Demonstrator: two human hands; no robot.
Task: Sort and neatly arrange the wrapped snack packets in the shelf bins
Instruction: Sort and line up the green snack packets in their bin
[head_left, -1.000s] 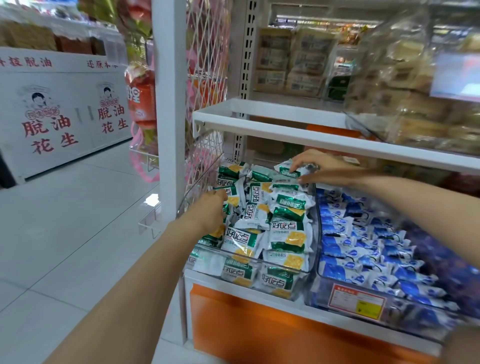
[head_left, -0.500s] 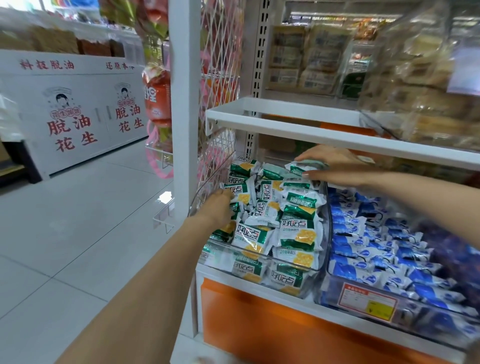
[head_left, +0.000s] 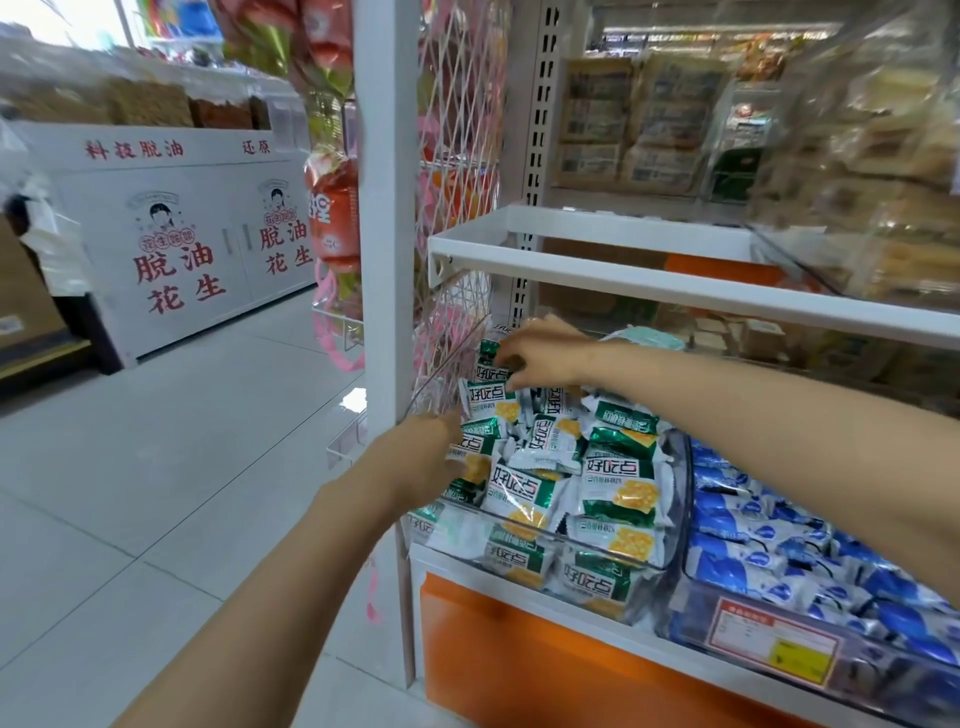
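Centre frame, the right hand (head_left: 540, 358) pinches a green-and-white wrapped snack packet (head_left: 492, 375) at the back-left corner of the clear plastic bin (head_left: 684, 499). The left hand (head_left: 423, 454) hides its grip among the packets. Each packet is best laid flat, labels aligned.

The snack packets (head_left: 618, 483) in the clear bin (head_left: 678, 499) are green and white, each with a yellow cracker picture and red lettering. The neighbouring packets (head_left: 769, 545) are blue and white. The shelf (head_left: 623, 275) is white above an orange panel (head_left: 519, 660). The price label (head_left: 774, 644) is red and yellow. Red characters mark the white cabinet (head_left: 208, 218).
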